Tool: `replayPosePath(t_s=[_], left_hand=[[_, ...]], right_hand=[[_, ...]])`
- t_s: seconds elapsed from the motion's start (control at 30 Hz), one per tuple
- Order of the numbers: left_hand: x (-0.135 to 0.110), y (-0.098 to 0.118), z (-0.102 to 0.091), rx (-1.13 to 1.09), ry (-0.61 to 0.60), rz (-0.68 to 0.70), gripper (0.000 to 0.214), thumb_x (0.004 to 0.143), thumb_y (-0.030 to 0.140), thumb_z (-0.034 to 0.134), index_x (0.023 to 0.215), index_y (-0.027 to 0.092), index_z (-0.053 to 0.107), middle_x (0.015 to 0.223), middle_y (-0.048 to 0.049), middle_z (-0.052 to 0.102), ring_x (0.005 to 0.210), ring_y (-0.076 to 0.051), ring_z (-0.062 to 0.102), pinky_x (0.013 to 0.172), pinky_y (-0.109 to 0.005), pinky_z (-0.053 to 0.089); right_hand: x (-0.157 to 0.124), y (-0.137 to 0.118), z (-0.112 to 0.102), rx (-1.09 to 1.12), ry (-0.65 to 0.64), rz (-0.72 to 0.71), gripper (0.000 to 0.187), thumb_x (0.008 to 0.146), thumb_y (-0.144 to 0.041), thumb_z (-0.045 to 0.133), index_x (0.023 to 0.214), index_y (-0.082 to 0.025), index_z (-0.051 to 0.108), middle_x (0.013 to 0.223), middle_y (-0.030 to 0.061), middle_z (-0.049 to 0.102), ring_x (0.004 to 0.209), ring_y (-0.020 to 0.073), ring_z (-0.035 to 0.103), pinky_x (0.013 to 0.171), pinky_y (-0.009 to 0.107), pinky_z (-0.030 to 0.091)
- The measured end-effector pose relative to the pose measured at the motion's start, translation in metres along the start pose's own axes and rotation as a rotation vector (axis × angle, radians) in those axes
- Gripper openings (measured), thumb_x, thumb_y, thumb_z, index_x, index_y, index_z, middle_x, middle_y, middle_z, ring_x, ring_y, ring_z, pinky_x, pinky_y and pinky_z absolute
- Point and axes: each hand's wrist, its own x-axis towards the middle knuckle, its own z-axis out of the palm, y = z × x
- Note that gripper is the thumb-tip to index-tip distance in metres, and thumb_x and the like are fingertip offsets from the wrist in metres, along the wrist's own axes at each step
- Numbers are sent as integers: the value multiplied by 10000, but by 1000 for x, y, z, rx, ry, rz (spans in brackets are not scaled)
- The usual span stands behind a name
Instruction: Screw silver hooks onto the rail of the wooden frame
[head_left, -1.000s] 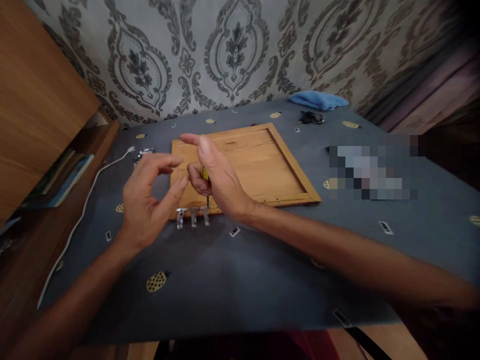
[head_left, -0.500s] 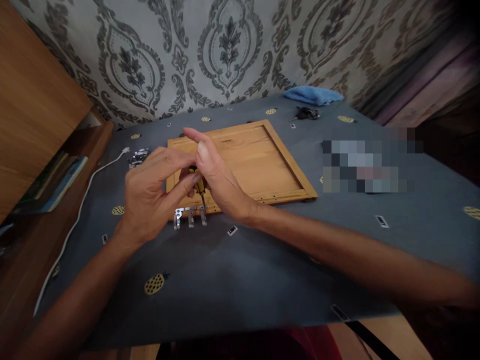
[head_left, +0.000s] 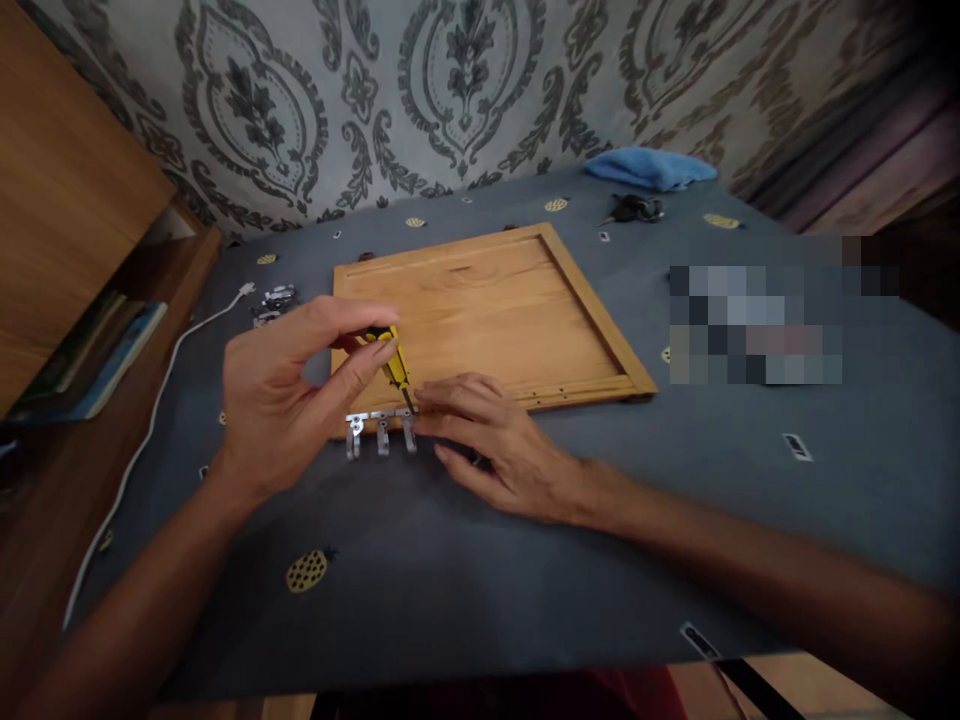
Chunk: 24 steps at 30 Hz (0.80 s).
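Note:
A wooden framed panel (head_left: 495,310) lies flat on the grey cloth-covered table (head_left: 465,570). A metal hook rack (head_left: 379,428) with three hooks sits at the panel's near left edge. My left hand (head_left: 281,395) pinches a small yellow and black screwdriver (head_left: 394,366), tilted, its tip down at the rack. My right hand (head_left: 502,445) lies flat beside the rack, fingers stretched out, fingertips touching the panel's edge by the screwdriver tip.
A white cable (head_left: 150,430) runs along the table's left side, with small metal hardware (head_left: 274,300) near its end. A blue cloth (head_left: 649,165) and a dark object (head_left: 634,208) lie at the far edge. A wooden shelf (head_left: 82,340) with books stands left.
The screwdriver passed from my right hand to my left. My right hand dropped from above the tool to lie flat by the hook rack.

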Motion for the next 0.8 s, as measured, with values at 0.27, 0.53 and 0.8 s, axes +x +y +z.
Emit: replayPosePath(t_s=[0.27,0.53,0.8], left_hand=[[-2,5,0,6,17,-17,145,923,204,704,1053,264,717,954,38,758,833,-145,729,711,-306,635],[-2,6,0,-7,25,-2,263,903,167,714,1107,333,724,952,52,762,854,-155,750,687,-279,653],[-2,8,-1,-27,-20,-68,245,889,149,721,1084,298,726,972,34,768,866,-182,756,704,-320,684]], right_hand=[[-4,7,2,-43,-52,-8,323,968,-142,474,1215,-102,678,1279,155,680,1265,246,589,1082,514,448],[-4,6,2,-86,-137,-5,316,991,-164,454,1215,-137,675,1367,129,646,1329,250,546,1142,531,373],[-5,6,5,-104,-190,1,328,979,-148,455,1237,-143,657,1364,107,651,1331,268,522,1141,550,343]])
